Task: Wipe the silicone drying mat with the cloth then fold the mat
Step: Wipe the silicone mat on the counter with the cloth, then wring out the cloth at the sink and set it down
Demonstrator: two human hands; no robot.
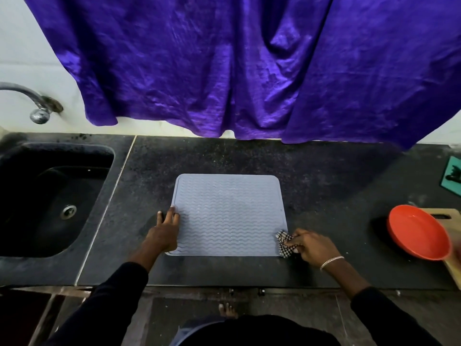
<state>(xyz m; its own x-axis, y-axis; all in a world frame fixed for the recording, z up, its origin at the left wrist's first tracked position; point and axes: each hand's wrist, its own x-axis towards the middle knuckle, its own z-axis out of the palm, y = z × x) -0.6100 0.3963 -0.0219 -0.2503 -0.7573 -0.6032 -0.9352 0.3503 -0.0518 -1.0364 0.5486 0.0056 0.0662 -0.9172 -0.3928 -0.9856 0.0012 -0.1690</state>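
Mat of pale blue-grey silicone, flat and unfolded on the dark stone bench, near the front edge and about midway along. Square with rounded corners, a raised rim round the outside, rows of wavy ridges across the face.

Red bowl toward the right end of the bench, tilted, resting partly on a wooden board; inside bare and glossy. Black sink sunk into the left end, a metal drain at its bottom, nothing else visible in the basin. Metal tap on the white wall above it. Purple cloth hanging draped down the wall to the back edge of the bench. Green item at the far right edge, cut off, contents unclear.

Left hand palm down at the mat's left edge, fingers spread and pressed flat on the rim, thumb out on the bench. Right hand at the mat's front right corner, fingers curled and bunched round a black-and-white checked cloth, the cloth touching the corner of the mat. Silver bracelet on the right wrist. Dark sleeves on both forearms.
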